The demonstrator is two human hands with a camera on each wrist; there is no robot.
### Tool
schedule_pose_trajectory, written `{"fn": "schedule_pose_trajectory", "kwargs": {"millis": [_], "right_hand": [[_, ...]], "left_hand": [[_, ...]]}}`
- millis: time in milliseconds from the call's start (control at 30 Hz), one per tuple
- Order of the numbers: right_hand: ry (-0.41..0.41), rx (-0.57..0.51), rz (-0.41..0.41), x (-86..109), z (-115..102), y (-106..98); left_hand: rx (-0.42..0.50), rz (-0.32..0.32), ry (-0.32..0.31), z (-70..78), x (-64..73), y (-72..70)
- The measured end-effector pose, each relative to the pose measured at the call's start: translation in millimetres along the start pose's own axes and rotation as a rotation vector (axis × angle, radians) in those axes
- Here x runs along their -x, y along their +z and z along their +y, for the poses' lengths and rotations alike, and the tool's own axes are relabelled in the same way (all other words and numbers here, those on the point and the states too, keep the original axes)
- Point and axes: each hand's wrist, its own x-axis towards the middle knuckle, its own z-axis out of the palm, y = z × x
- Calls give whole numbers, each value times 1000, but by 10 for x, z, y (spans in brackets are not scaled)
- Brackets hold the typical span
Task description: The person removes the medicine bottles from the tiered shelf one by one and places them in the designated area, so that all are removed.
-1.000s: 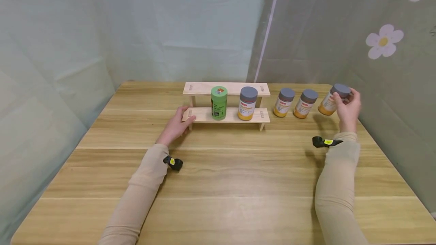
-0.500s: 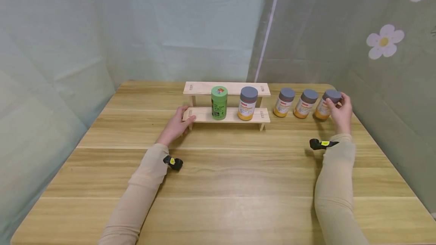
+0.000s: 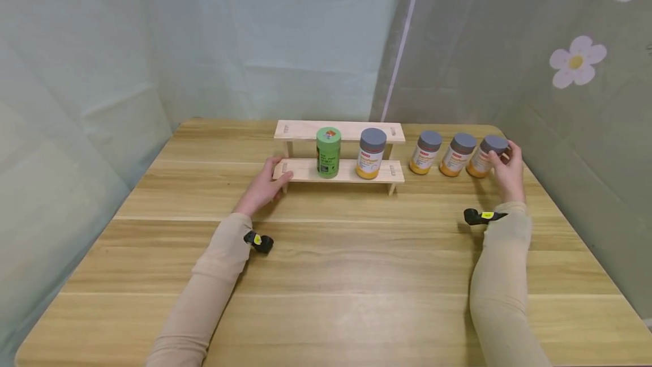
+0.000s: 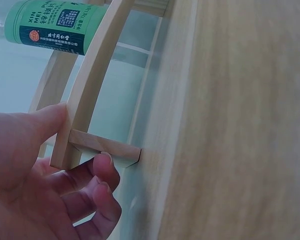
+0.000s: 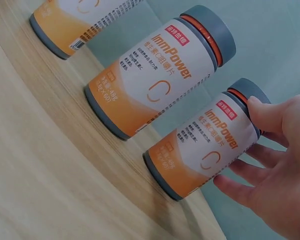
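Note:
My left hand (image 3: 262,188) grips the left end of the lower tier of a two-step wooden stand (image 3: 305,171), thumb on top and fingers curled beneath, as the left wrist view shows. On that tier stand a green bottle (image 3: 328,157) and a grey-capped vitamin bottle (image 3: 370,157). To the right of the stand, two similar vitamin bottles (image 3: 425,157) (image 5: 157,75) are upright on the table. At the end of that row my right hand (image 3: 508,174) holds a third vitamin bottle (image 5: 207,142) near its cap, thumb on the near side. Its base appears to be on the tabletop.
The wooden table (image 3: 346,276) runs toward me, its right edge just beyond my right hand. The stand's upper tier (image 3: 338,130) rises behind the lower one. A pale curtain (image 3: 254,33) hangs behind, and a grey one with flowers (image 3: 601,146) hangs at the right.
My right hand has brought its vitamin bottle down and left, from tilted at the far right to upright beside the others. My left hand stays on the stand.

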Motion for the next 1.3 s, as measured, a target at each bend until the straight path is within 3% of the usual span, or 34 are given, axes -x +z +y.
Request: {"fn": "schedule_pose_trajectory", "kwargs": {"millis": [267,533,867,1300], "right_hand": [[31,-84,-5,-8,-25,2],[12,-39,-28,26,-54,-47],[-13,18,77,78,-266,-96],[-159,30,174,194,-667,-63]], "left_hand": [[-12,-5,-3,19,7,-11],[-11,-11,-3,11,3,-14],[-24,0,-1,9,32,-10],[-2,-3,-4,33,50,-10]]}}
